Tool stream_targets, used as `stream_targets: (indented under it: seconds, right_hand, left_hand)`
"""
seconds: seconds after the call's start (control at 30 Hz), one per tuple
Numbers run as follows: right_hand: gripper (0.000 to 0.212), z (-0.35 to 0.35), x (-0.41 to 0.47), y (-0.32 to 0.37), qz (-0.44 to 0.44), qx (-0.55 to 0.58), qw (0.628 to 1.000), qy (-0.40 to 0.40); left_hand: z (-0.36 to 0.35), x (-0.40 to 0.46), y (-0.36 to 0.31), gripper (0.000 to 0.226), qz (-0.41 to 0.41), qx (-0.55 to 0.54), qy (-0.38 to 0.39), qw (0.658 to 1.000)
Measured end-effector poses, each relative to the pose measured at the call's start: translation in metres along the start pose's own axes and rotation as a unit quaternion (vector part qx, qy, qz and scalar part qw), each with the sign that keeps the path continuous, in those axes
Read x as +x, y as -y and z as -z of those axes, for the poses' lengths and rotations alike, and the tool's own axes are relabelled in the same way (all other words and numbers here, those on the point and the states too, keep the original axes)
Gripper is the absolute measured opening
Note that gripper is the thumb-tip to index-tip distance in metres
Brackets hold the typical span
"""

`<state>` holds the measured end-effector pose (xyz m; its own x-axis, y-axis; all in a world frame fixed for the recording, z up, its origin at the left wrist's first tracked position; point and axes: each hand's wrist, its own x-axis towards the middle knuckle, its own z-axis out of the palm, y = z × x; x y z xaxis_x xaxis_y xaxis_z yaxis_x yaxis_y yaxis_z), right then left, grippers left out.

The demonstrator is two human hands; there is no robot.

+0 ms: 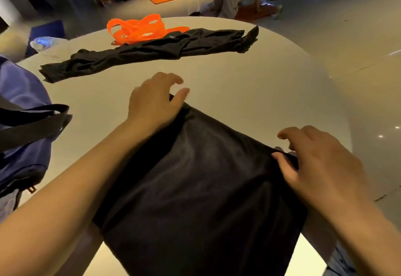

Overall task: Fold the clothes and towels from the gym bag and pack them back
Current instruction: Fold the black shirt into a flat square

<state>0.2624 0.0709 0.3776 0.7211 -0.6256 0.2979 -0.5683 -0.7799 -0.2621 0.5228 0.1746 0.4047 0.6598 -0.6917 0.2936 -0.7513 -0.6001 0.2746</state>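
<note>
**Black garment, both corners in grip**

My left hand (pixel 155 100) lies knuckles-up on the far corner of the black garment (pixel 195 180), fingers curled over its edge. My right hand (pixel 314 162) pinches the right corner, thumb on top. The smooth, faintly shiny cloth lies flat on the pale round surface (pixel 249 84) (blue gym bag (pixel 21 128) at left).
</note>
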Motion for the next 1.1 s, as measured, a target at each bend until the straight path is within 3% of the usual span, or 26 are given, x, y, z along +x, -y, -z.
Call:
stream_targets:
  seconds: [0.1, 0.17, 0.3, 0.4, 0.57, 0.67, 0.77, 0.9, 1.1]
  right_hand:
    - [0.029, -0.008, -0.010, -0.004, 0.099, 0.020, 0.995, -0.003]
    - [0.034, -0.012, -0.012, -0.008, 0.134, 0.019, 0.991, 0.025]
    - [0.053, -0.007, -0.015, -0.002, 0.103, -0.024, 0.981, 0.160]
    - [0.070, -0.007, -0.030, 0.006, 0.055, -0.061, 0.975, 0.204]
    - [0.054, 0.000, -0.040, 0.025, 0.054, -0.092, 0.984, 0.143]
    - [0.055, 0.004, -0.025, 0.049, 0.101, -0.031, 0.985, 0.132]
    - [0.064, -0.006, -0.008, 0.066, 0.136, 0.054, 0.969, 0.198]
    - [0.070, -0.020, -0.005, 0.067, 0.117, 0.032, 0.964, 0.236]
    - [0.073, -0.024, -0.022, 0.080, 0.078, 0.017, 0.970, 0.231]
  left_hand:
    - [-0.011, -0.029, -0.011, 0.067, 0.022, 0.063, 0.186, 0.980]
    - [-0.021, -0.038, -0.006, 0.081, 0.034, 0.085, 0.239, 0.967]
    - [-0.026, -0.030, 0.002, 0.087, 0.005, 0.085, 0.225, 0.971]
    - [-0.029, -0.028, 0.004, 0.086, -0.028, 0.085, 0.213, 0.973]
    - [-0.026, -0.020, 0.008, 0.108, -0.031, 0.038, 0.209, 0.977]
    - [-0.019, -0.008, 0.009, 0.115, -0.033, 0.026, 0.249, 0.968]
    - [-0.021, -0.001, 0.016, 0.102, -0.056, 0.042, 0.236, 0.969]
    - [-0.039, 0.009, 0.025, 0.072, -0.048, 0.050, 0.160, 0.985]
    - [-0.044, 0.032, 0.027, 0.077, -0.064, 0.040, 0.185, 0.980]
